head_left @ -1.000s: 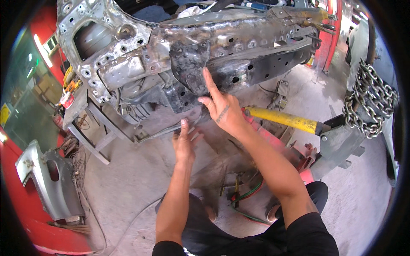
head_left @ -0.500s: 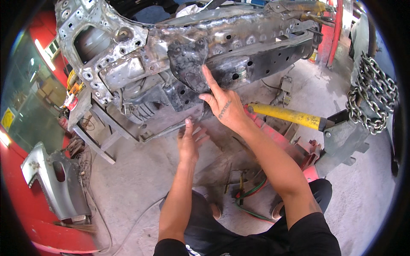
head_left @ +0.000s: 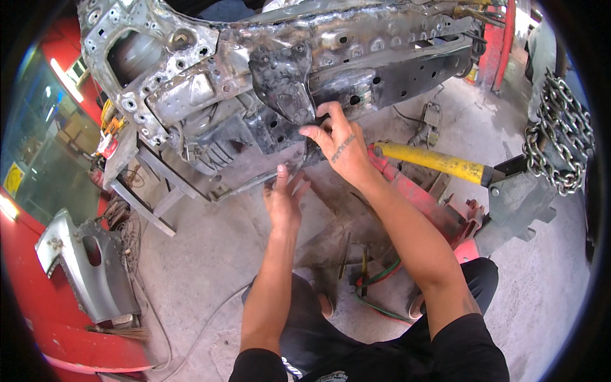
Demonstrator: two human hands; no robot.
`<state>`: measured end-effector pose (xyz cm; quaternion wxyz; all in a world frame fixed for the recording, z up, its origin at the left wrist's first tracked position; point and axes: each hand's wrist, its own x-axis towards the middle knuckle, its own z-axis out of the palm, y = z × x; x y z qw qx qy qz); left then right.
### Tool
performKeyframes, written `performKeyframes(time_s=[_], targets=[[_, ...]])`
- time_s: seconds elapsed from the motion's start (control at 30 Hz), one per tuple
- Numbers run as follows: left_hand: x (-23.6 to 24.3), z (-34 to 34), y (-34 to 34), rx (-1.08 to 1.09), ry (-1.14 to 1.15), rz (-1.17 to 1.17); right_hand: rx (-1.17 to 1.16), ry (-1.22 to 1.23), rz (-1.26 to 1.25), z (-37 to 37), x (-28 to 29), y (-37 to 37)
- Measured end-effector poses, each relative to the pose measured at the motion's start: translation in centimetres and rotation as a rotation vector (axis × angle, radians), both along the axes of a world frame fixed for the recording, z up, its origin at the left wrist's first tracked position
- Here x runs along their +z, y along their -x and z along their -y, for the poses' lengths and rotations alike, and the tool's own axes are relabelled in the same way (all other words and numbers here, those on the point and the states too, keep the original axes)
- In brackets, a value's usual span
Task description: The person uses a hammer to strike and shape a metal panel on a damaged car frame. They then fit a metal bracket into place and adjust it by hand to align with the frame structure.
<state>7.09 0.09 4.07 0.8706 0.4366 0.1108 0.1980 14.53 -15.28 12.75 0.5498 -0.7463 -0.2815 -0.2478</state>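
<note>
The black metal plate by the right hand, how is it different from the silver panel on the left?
Colour: the black metal plate is dark, while the silver panel is pale. Place: the plate is up against the car frame, by the right hand, but the panel is at the far left. Holes: the panel has a big oval opening, while the plate shows none that large. Both look like shaped metal parts.
</note>
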Motion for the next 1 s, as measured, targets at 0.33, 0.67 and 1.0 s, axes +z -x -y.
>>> performKeyframes(time_s=[0.33,0.67,1.0], targets=[[0.3,0.0,0.2,0.029,-0.011,-0.001,-0.023,0.079,0.008,0.0,0.3,0.0],[0.4,0.8,-0.1,0.057,0.056,0.039,0.201,-0.014,-0.237,1.4,-2.2,-0.3],[0.5,0.4,0.1,0.072,0.029,-0.046,0.077,0.084,-0.248,0.9,-3.0,0.6]])
